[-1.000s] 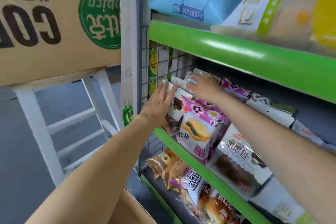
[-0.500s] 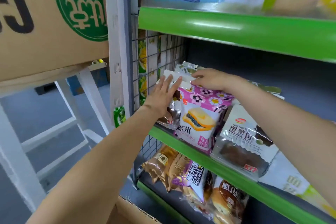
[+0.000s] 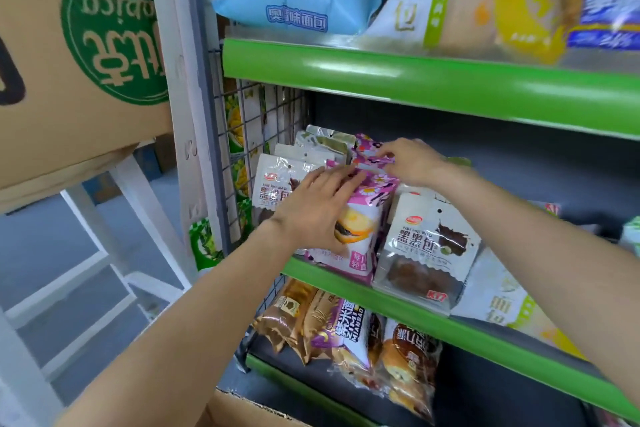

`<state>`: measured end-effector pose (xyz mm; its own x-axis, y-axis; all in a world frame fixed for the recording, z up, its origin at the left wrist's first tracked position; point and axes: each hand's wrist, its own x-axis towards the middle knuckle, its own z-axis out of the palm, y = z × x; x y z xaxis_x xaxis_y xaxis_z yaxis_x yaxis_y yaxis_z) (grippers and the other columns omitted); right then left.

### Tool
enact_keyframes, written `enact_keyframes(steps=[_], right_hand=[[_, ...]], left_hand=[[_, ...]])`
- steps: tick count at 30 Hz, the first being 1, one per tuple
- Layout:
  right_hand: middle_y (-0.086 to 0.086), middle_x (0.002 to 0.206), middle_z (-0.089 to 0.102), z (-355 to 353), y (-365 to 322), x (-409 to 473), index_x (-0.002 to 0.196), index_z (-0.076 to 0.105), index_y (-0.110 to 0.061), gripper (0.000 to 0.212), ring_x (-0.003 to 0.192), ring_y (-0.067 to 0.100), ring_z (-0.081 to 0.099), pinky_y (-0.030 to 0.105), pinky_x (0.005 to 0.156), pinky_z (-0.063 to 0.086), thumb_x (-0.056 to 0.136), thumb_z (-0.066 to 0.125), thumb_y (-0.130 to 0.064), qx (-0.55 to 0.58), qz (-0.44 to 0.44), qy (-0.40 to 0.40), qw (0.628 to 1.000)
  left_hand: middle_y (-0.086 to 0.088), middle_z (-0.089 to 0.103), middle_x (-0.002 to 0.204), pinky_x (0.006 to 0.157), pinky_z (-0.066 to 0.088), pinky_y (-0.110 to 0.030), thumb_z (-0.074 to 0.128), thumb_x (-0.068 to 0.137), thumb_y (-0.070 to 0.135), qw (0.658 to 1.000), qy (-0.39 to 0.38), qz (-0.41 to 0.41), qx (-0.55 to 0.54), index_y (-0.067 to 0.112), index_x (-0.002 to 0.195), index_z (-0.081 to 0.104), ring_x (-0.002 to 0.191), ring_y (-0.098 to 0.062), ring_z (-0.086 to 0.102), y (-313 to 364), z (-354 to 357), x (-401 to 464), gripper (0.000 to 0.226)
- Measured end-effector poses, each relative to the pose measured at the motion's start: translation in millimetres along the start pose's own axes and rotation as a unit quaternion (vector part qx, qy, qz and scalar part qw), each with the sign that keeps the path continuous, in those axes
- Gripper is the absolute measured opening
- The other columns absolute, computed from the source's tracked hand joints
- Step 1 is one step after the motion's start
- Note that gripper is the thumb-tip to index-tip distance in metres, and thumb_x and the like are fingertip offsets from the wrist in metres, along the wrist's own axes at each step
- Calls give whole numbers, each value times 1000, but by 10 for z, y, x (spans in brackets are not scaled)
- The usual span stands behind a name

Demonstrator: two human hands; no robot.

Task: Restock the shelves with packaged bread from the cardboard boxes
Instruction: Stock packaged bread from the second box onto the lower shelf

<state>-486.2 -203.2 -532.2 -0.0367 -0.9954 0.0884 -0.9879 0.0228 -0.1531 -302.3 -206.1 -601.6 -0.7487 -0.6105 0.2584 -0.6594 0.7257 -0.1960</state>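
On the middle green shelf [image 3: 398, 298] stands a purple flowered bread pack [image 3: 360, 229] between white packs of dark bread [image 3: 429, 246]. My left hand [image 3: 318, 211] lies flat against the purple pack's front, fingers spread. My right hand [image 3: 412, 163] pinches the top seal of the purple packs from above. More white packs [image 3: 277, 180] stand to the left, by the wire side grid. A cardboard box edge [image 3: 239, 409] shows at the bottom.
A large cardboard box [image 3: 79, 55] with a green round logo rests on a white ladder [image 3: 138, 218] at the left. The upper shelf [image 3: 415, 83] holds blue and white bread bags. The lower shelf holds brown and purple bread packs [image 3: 346, 340].
My left hand slid right from the white pack onto the purple pack's front. My right hand shifted to the purple packs' top seal. The view dropped and moved closer.
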Motion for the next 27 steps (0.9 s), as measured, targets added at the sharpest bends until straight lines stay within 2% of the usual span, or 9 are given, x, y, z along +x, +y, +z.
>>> enact_keyframes(steps=[4, 8, 10, 12, 14, 17, 20, 24, 27], right_hand=[[13, 138, 50, -83, 147, -6, 134, 49, -11, 46, 124, 31, 49, 32, 96, 41, 93, 56, -30, -30, 45, -49, 997], [9, 148, 38, -41, 126, 110, 143, 38, -14, 62, 133, 29, 39, 33, 105, 35, 93, 47, -49, -76, 56, -92, 991], [5, 153, 32, 14, 98, 202, 144, 37, -20, 69, 140, 25, 31, 40, 115, 21, 90, 35, -63, -115, 69, -121, 984], [2, 156, 26, 78, 68, 289, 145, 35, -23, 71, 145, 21, 20, 46, 117, 0, 90, 24, -67, -135, 67, -139, 979], [1, 156, 24, 121, 56, 352, 146, 33, -23, 70, 146, 21, 17, 46, 117, -2, 92, 22, -66, -116, 53, -136, 982], [0, 155, 27, 158, 34, 394, 145, 35, -24, 61, 143, 23, 24, 38, 115, 16, 94, 30, -58, -41, 26, -123, 991], [-1, 155, 28, 203, 2, 407, 144, 35, -27, 53, 142, 22, 25, 34, 114, 20, 97, 32, -52, 25, 2, -117, 993], [5, 151, 35, 225, 11, 376, 142, 39, -20, 49, 137, 28, 30, 37, 113, 23, 102, 23, -42, -27, 2, -63, 998], [9, 151, 35, 181, 113, 351, 143, 37, -17, 42, 135, 31, 32, 34, 109, 24, 103, 27, -28, -31, 4, -42, 999]], left_hand=[[-14, -2, 158, 118, 0, -41, 78, 55, 62, 997, -66, -30, 2, 23, 148, -16, 146, -30, -1, -18, 49, 96, 138], [-14, -3, 158, 118, 2, -44, 80, 53, 62, 996, -75, -36, 16, 24, 148, -15, 147, -31, -3, -2, 112, 163, 140], [-14, 2, 158, 118, 5, -44, 79, 52, 64, 997, -66, -29, 37, 23, 149, -14, 146, -32, 0, -1, 112, 192, 140], [-16, 4, 157, 118, 6, -44, 78, 53, 65, 996, -63, -31, 51, 21, 149, -14, 146, -32, 1, 8, 122, 212, 140], [-16, 5, 157, 118, 6, -43, 78, 53, 65, 996, -64, -37, 58, 20, 149, -13, 146, -33, 2, 30, 123, 217, 139], [-17, 4, 157, 119, 8, -44, 77, 54, 65, 996, -56, -34, 64, 19, 149, -13, 146, -33, 1, 50, 126, 207, 138], [-17, 2, 157, 120, 8, -44, 77, 56, 64, 996, -50, -37, 63, 20, 149, -14, 146, -33, 0, 58, 136, 185, 137], [-18, 0, 157, 120, 7, -45, 76, 57, 65, 994, -50, -53, 81, 19, 148, -16, 146, -34, -1, 98, 158, 206, 137], [-19, -1, 157, 119, 6, -46, 75, 58, 64, 992, -46, -68, 93, 17, 148, -17, 146, -34, 0, 125, 172, 239, 137]])
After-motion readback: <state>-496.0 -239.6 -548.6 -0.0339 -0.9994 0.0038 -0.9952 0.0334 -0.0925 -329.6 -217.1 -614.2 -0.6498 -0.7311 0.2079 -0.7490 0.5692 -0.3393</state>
